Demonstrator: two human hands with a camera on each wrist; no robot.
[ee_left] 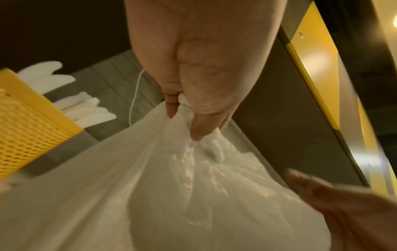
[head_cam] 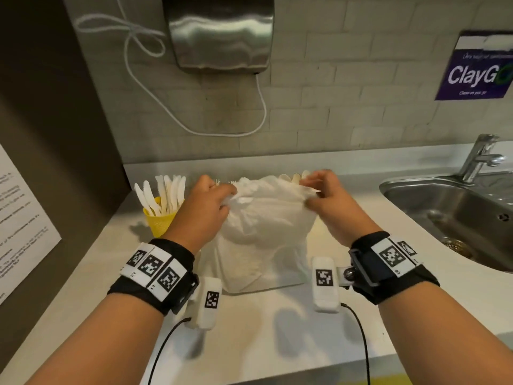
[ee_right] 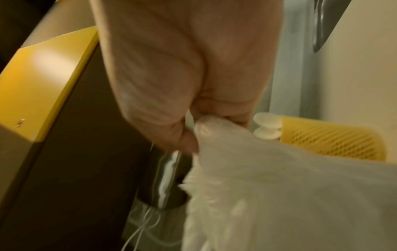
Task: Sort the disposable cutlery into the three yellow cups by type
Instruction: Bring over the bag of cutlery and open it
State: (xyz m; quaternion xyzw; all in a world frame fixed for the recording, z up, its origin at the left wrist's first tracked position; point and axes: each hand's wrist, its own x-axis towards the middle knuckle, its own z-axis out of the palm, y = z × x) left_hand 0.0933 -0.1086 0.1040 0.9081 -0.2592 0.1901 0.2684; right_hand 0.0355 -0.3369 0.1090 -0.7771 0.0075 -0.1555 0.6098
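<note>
On the counter [head_cam: 277, 315], in front of the cups: white bag [head_cam: 263, 232] pinched at its top by left hand [head_cam: 206, 205] and right hand [head_cam: 323, 195], fingers curled on the plastic. Likely being opened or lifted aside. Knives in 1 cup [head_cam: 161, 220] at left; spoons [ee_right: 267, 127] in another behind; third hidden. Sink [head_cam: 444, 207] at right.

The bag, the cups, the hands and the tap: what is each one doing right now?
bag: white plastic, stands on the counter, top pulled apart by both hands.
left hand: pinches the bag's top.
right hand: pinches the bag's top.
left cup: upright, full of white knives.
right cup: holds spoons.
tap: no water seen.
</note>
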